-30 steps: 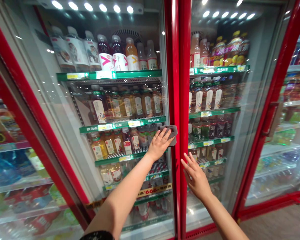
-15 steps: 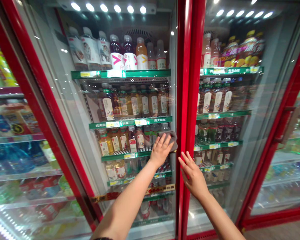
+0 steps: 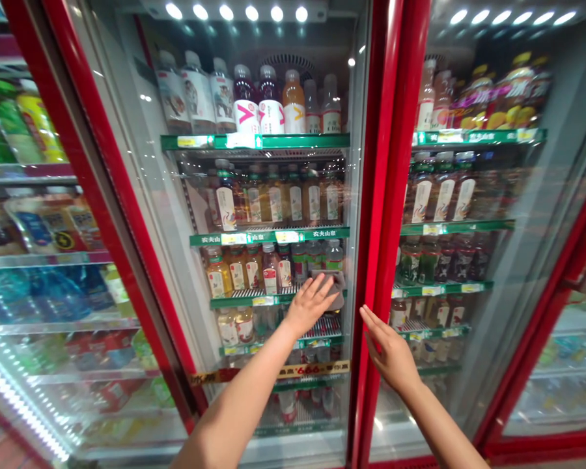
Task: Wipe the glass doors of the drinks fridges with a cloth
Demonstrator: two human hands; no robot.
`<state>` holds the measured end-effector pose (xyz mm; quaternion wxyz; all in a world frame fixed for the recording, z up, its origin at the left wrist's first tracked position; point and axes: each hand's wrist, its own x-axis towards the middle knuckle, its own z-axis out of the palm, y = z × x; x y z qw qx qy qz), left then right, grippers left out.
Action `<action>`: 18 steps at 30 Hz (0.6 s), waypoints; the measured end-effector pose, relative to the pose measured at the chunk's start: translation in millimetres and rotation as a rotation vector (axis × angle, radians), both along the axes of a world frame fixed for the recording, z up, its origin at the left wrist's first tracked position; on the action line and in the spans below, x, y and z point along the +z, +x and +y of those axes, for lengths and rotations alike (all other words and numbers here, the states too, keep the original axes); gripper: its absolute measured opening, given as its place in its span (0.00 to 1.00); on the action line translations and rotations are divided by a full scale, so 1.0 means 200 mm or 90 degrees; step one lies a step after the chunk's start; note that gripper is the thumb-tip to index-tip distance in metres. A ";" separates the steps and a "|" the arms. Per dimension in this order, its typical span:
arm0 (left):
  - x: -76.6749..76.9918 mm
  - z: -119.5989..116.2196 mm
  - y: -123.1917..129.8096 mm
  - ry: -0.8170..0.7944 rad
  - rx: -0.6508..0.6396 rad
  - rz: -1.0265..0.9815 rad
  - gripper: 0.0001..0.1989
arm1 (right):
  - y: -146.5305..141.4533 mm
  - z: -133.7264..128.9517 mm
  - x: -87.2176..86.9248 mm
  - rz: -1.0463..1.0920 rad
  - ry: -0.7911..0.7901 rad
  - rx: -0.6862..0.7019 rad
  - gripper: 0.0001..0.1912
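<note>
My left hand (image 3: 311, 303) is stretched out with its fingers lying flat on a grey cloth (image 3: 339, 290), pressing it to the glass door (image 3: 268, 215) of a drinks fridge. The cloth sticks out beyond the fingertips, close to the red door frame (image 3: 375, 215). The rest of the cloth is hidden under the hand. Further right, my right hand (image 3: 388, 348) is open, its fingers extended and leaning on the red frame where the two doors meet. Nothing shows in that hand.
Behind the glass stand bottled drinks (image 3: 256, 101) on shelves with green edge strips (image 3: 254, 141). A gold strip with red lettering (image 3: 307, 371) crosses the door lower down. A door handle (image 3: 583, 267) juts out at the right. Another stocked fridge (image 3: 53, 260) stands on the left.
The whole view has shifted, so the fridge appears further right. Relative to the door, my left hand and the cloth have moved left and slightly down, away from the frame. My right hand stays at the frame.
</note>
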<state>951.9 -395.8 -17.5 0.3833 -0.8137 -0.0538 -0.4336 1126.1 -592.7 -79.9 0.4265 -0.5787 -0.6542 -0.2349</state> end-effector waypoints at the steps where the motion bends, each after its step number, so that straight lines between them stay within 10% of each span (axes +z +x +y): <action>1: 0.01 0.01 -0.01 0.018 -0.021 0.042 0.26 | -0.01 0.01 0.00 -0.005 -0.003 0.009 0.36; 7: 0.19 0.10 -0.22 -0.122 0.094 -0.106 0.40 | -0.08 0.10 0.02 -0.018 0.015 0.046 0.37; 14: -0.03 0.06 -0.33 -0.039 0.095 -0.019 0.34 | -0.21 0.24 0.02 -0.031 0.022 0.084 0.40; 18: 0.16 0.14 -0.43 -0.051 0.095 -0.019 0.31 | -0.28 0.31 0.03 -0.039 0.021 0.097 0.41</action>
